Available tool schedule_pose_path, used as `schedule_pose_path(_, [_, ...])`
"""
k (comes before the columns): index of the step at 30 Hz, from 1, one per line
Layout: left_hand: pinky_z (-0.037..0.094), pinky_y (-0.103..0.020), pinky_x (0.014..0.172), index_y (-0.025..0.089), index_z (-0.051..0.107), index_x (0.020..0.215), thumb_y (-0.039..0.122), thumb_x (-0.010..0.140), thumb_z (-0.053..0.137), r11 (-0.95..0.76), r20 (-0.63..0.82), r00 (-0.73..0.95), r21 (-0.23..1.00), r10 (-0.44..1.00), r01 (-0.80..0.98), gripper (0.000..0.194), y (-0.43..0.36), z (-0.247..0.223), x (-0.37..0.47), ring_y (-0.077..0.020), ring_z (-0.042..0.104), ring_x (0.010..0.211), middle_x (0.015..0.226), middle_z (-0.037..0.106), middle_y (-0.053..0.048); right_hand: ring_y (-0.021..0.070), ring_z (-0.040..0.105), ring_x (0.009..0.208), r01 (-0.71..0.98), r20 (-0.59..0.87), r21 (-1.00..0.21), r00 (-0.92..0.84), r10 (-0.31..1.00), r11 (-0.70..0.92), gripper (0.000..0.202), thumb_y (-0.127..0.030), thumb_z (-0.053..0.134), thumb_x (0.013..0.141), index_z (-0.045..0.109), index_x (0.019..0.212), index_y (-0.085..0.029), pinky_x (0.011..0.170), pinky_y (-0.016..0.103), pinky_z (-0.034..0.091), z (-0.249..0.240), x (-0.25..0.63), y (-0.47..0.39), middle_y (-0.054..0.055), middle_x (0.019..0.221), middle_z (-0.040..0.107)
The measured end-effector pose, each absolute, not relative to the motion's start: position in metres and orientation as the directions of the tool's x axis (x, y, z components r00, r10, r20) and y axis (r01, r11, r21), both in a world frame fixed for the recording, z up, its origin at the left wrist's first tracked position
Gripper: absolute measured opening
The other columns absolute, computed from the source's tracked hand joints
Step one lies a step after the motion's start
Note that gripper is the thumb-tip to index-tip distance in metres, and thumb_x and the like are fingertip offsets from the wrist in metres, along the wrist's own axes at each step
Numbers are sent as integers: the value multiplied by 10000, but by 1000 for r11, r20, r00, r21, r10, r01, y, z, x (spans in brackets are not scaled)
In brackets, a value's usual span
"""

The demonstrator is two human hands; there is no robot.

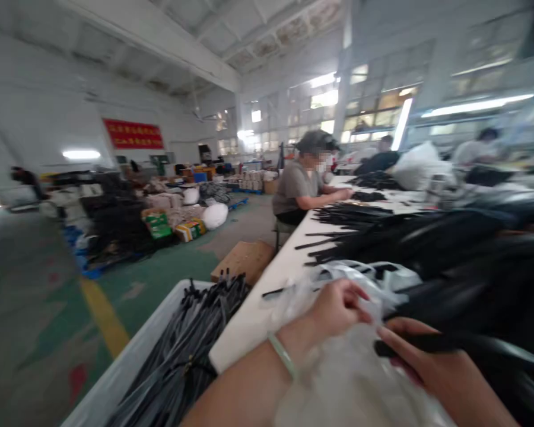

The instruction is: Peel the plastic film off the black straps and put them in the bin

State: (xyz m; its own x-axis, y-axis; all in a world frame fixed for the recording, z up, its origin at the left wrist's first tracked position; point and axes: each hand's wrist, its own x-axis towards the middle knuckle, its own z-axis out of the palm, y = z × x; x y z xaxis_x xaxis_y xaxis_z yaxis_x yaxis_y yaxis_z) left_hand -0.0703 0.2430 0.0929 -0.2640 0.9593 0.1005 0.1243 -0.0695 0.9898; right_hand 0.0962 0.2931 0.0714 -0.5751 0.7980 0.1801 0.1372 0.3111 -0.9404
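Observation:
My left hand [338, 305], with a pale green bangle [282, 354] on its wrist, is closed in a pinch on a thin clear plastic bag [347, 379]. The bag spreads below and between my two forearms. Beside it, my right hand [420, 353] is closed around a black strip [445, 343], whose short end sticks out past the fingers. The right fingertips also touch the bag's edge. Behind my left hand lies more crumpled white plastic [360, 274]. A large pile of black strips [471, 267] covers the table on the right.
A white table [267, 296] runs forward. At its left, a light bin [149, 332] holds many grey-black strips, near a cardboard box [244, 261]. A co-worker [296, 184] sits farther along; other people work beyond. Pallets of goods [111, 219] stand on the floor at left.

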Motion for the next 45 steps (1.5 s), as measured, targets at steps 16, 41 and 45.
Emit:
schedule_pose_path(16, [344, -217, 564, 174, 460, 836, 170, 614, 682, -85, 108, -73, 959, 991, 269, 314, 256, 97, -54, -91, 432, 606, 639, 465, 73, 61, 408, 334, -94, 285, -959, -295, 912, 269, 508, -625, 537, 827, 590, 680, -141, 318, 155, 254, 107, 114, 309, -27, 434, 492])
schedule_pose_path(41, [298, -206, 498, 165, 462, 905, 165, 564, 795, 27, -67, 276, 989, 959, 148, 477, 254, 96, -55, -80, 462, 603, 758, 565, 35, 78, 505, 437, -272, 482, -876, -489, 727, 398, 309, -368, 609, 834, 594, 624, -142, 397, 167, 376, 93, 107, 305, -9, 539, 540])
schedule_pose_path(45, [297, -200, 496, 166, 471, 913, 164, 572, 804, 26, -67, 275, 988, 959, 152, 477, 254, 96, -57, -76, 459, 595, 731, 559, 45, 82, 504, 449, -230, 483, -875, -473, 737, 426, 303, -360, 612, 838, 581, 624, -148, 405, 171, 378, 91, 106, 305, -13, 538, 534])
